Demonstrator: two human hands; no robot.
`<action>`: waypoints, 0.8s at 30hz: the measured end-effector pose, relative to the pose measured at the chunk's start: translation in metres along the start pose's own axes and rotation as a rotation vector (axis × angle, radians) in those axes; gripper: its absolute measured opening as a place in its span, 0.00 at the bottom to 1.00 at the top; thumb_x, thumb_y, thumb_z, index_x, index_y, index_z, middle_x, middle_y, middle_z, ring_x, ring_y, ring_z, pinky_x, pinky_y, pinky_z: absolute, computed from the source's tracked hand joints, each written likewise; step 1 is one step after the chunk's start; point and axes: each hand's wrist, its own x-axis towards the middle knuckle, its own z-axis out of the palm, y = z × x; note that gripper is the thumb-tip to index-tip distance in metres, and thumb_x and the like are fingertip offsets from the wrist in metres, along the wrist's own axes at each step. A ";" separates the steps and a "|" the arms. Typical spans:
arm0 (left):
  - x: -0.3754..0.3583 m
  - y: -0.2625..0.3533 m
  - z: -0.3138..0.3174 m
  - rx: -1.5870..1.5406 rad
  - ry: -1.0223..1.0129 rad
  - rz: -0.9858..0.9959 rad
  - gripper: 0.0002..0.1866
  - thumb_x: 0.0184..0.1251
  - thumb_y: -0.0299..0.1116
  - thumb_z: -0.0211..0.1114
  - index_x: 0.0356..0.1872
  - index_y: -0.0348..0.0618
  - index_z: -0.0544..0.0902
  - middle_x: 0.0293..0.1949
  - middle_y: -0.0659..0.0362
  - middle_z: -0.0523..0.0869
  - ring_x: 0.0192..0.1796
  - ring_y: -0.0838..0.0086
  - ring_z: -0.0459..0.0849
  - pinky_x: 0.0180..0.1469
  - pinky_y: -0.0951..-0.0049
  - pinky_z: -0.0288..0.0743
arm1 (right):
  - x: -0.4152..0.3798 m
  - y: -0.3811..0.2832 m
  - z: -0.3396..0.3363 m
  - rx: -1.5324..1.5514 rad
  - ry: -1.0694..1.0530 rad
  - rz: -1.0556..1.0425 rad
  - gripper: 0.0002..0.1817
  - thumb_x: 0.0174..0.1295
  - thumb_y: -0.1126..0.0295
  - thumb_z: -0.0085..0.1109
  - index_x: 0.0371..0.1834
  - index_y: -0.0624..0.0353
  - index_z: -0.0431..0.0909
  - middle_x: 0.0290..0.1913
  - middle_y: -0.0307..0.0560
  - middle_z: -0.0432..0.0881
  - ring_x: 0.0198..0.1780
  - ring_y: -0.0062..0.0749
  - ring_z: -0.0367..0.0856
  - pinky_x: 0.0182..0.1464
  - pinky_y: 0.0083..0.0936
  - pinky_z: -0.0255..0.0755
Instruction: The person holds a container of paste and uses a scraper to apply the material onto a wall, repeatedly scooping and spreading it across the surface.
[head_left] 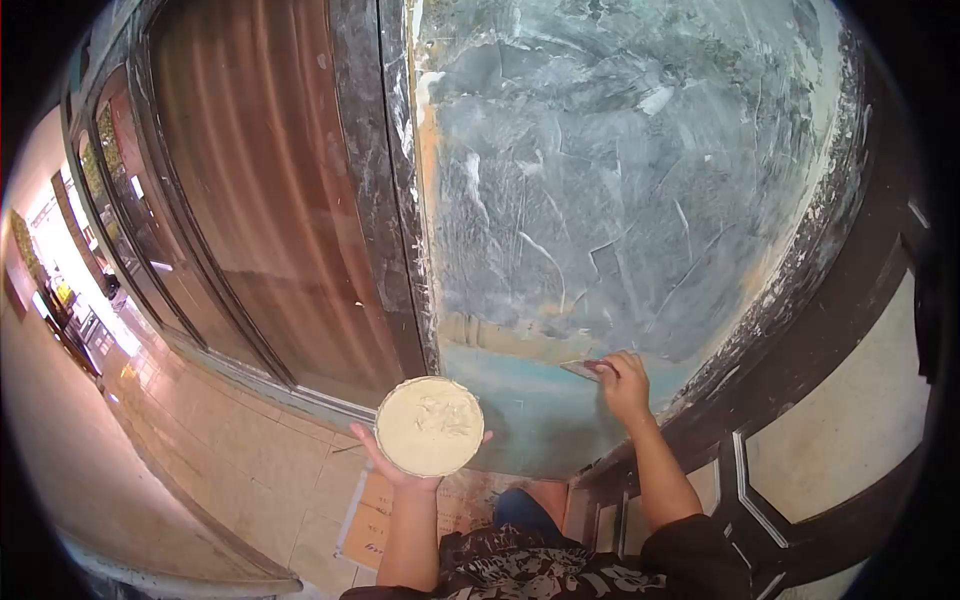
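Note:
My left hand supports a round tub lid or shallow dish of cream putty from below. Its thumb and a fingertip show at the rim; the other fingers are hidden underneath. The putty surface is ridged near its middle. To the right, my right hand is closed around a putty knife, whose blade lies at or very near the wall. Above the blade the wall carries grey, streaky smears of filler; a beige band runs at blade height, with bare turquoise paint below.
A dark-framed glass panel with a brown curtain stands left of the wall. Dark wooden panelling curves along the right. Flattened cardboard lies on the tiled floor. A bright opening shows far left.

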 end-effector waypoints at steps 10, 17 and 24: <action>0.000 0.001 0.009 0.080 -0.041 0.000 0.63 0.56 0.92 0.36 0.83 0.54 0.60 0.82 0.45 0.58 0.79 0.34 0.61 0.64 0.03 0.52 | 0.041 -0.035 -0.042 0.192 0.092 -0.057 0.07 0.60 0.81 0.67 0.41 0.62 0.86 0.42 0.47 0.87 0.45 0.46 0.80 0.50 0.35 0.75; 0.002 -0.005 0.029 -0.078 -0.024 -0.039 0.63 0.58 0.91 0.36 0.82 0.49 0.60 0.81 0.42 0.61 0.77 0.31 0.64 0.65 0.05 0.56 | 0.033 -0.134 -0.084 0.139 -0.032 -0.653 0.14 0.50 0.82 0.69 0.41 0.56 0.87 0.45 0.42 0.86 0.50 0.45 0.81 0.54 0.36 0.77; -0.002 -0.006 0.026 0.053 0.158 0.119 0.56 0.70 0.83 0.37 0.75 0.38 0.70 0.74 0.44 0.74 0.72 0.45 0.75 0.73 0.42 0.71 | 0.021 -0.169 -0.083 0.143 -0.239 -0.935 0.14 0.54 0.72 0.67 0.46 0.53 0.85 0.51 0.37 0.83 0.58 0.44 0.80 0.58 0.34 0.78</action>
